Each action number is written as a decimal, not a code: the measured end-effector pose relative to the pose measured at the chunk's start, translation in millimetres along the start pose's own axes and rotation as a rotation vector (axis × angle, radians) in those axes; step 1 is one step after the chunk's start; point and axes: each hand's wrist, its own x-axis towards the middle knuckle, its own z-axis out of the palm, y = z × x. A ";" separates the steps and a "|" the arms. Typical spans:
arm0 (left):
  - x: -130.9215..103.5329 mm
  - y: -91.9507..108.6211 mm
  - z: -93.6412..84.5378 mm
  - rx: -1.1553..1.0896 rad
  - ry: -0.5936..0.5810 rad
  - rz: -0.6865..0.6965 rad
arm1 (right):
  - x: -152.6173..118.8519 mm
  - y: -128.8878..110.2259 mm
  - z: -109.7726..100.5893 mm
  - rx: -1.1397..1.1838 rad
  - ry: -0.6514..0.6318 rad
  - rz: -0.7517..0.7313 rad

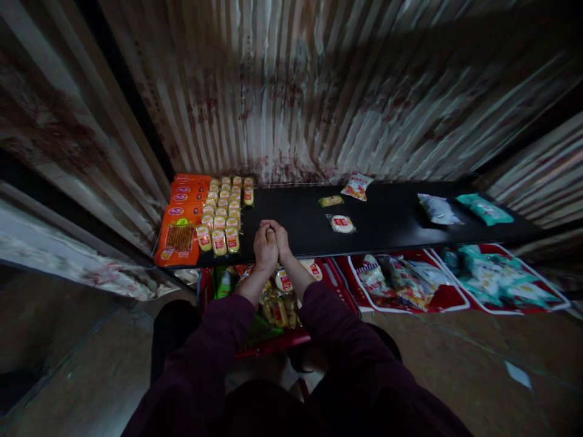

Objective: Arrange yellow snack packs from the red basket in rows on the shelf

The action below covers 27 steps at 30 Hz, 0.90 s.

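Note:
My left hand (266, 246) and my right hand (280, 238) are clasped together over the front edge of a black shelf (296, 209). Their fingers are closed on each other, and I see no item between them. Left of them lie rows of small yellow wrapped cakes (220, 221). Beyond those, orange snack packets (180, 233) overlap at the shelf's left end. To the right of my hands, a round white wrapped cake (341, 223) lies flat, with a slim yellow-green packet (331, 200) and a red-and-white snack bag (357, 186) behind it.
Under my forearms stands a red basket (339, 285) of mixed packets. Two more baskets stand to its right, one with snack bags (401, 279), one with teal packets (496, 279). A pale bag (438, 209) and a teal bag (484, 209) lie on the shelf. Patterned curtain (282, 91) hangs behind.

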 end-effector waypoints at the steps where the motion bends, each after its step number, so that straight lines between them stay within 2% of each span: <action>1: -8.2 0.7 -2.9 -0.006 -0.004 0.010 | -7.6 -0.5 -1.4 0.014 0.002 -0.004; 9: -74.9 -5.3 -22.5 -0.014 -0.034 0.068 | -75.4 -1.5 -17.1 0.080 -0.057 -0.022; 15: -121.7 -22.0 -27.4 -0.004 -0.077 0.038 | -123.2 17.4 -25.6 0.055 -0.075 -0.016; 20: -143.4 -42.1 -23.3 -0.016 -0.120 -0.045 | -148.1 37.5 -25.7 0.015 -0.085 0.034; 27: -160.6 -77.4 -13.7 -0.005 -0.174 -0.170 | -177.0 67.9 -20.8 -0.061 -0.083 0.114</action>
